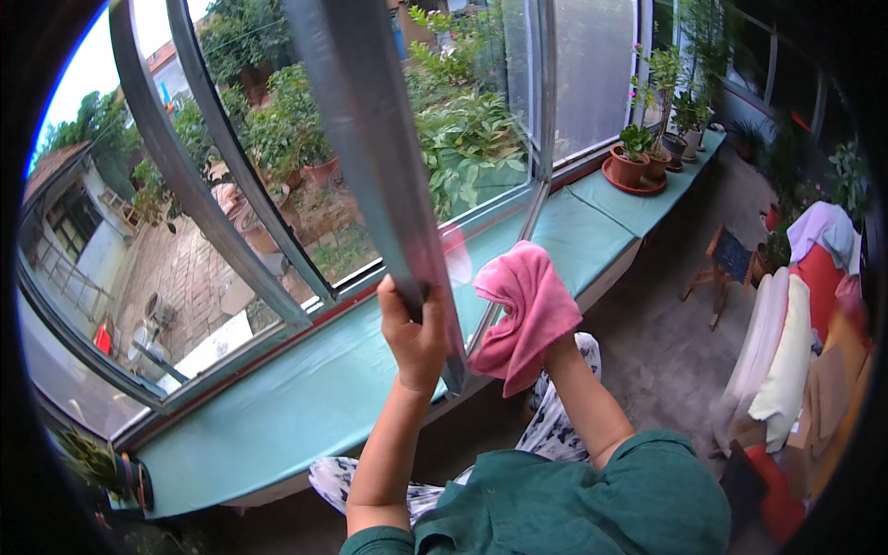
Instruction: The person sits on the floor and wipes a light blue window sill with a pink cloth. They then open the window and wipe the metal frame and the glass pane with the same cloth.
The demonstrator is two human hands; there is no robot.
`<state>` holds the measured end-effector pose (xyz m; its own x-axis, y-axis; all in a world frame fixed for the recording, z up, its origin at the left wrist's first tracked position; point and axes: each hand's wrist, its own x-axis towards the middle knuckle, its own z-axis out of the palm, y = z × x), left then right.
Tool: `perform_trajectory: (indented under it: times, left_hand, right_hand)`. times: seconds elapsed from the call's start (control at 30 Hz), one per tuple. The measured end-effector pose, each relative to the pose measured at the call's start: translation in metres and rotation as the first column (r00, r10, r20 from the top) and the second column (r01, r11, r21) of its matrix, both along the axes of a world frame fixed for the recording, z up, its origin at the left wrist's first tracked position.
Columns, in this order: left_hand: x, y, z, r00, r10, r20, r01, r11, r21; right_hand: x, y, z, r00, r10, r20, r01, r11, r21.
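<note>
My left hand (415,340) grips the lower edge area of a metal-framed window sash (388,159), thumb and fingers on either side of the frame. The sash stands out from the window opening, its glass pane reaching away to the right. A pink cloth (524,312) covers my right hand (548,347), which is beside the glass, to the right of the frame. The cloth hides the fingers; a pink reflection of it shows in the pane. Below both hands runs a sill with a green-blue cover (291,409).
Potted plants in a red saucer (635,182) stand on the sill at the right. A potted plant (97,465) is at the left end. A folding stool (725,263) and piled rolled bedding (780,347) are on the right. Fixed window frames (229,236) stand at the left.
</note>
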<state>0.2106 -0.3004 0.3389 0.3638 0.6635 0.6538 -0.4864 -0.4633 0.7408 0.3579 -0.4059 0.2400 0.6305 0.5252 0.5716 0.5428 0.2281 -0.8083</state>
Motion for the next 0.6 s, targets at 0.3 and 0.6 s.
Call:
perform_trajectory:
  times: [0.3, 0.6]
  left_hand:
    - [-0.059, -0.041, -0.060, 0.932, 0.045, 0.360, -0.085, 0.992, 0.094]
    - [-0.089, -0.030, -0.092, 0.383, 0.103, -0.918, 0.114, 0.981, 0.158]
  right_hand:
    - [-0.100, -0.038, 0.089, 0.930, 0.304, 0.207, -0.292, 0.952, -0.089]
    - [-0.158, 0.009, 0.056, 0.538, 0.550, 0.639, -0.477, 0.823, -0.307]
